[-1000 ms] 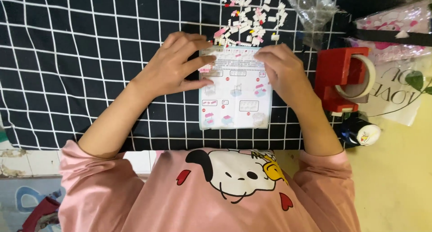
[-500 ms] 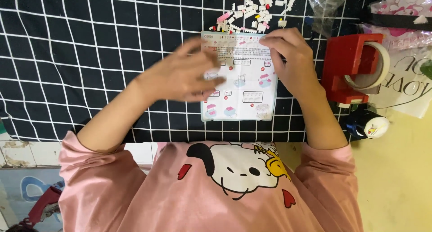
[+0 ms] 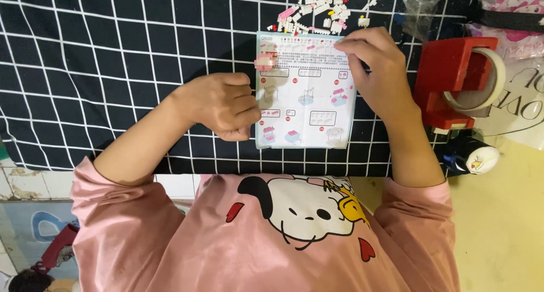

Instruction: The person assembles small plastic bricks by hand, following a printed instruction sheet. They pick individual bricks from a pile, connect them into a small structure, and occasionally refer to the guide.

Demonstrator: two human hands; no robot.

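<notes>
The fingers (image 3: 241, 102) of my left hand (image 3: 218, 105) are curling shut beside the instruction sheet (image 3: 306, 91), and I cannot tell if they are holding a brick; the fingers of my right hand (image 3: 371, 71) are pinching the sheet's top right corner. The sheet is lying flat on the black checked cloth (image 3: 102, 60) over the table, just below the little bricks (image 3: 323, 9); a small pink piece (image 3: 264, 61) is sitting on its top left. I am thinking it is best to be pressing the sheet flat and picking one brick at a time.
</notes>
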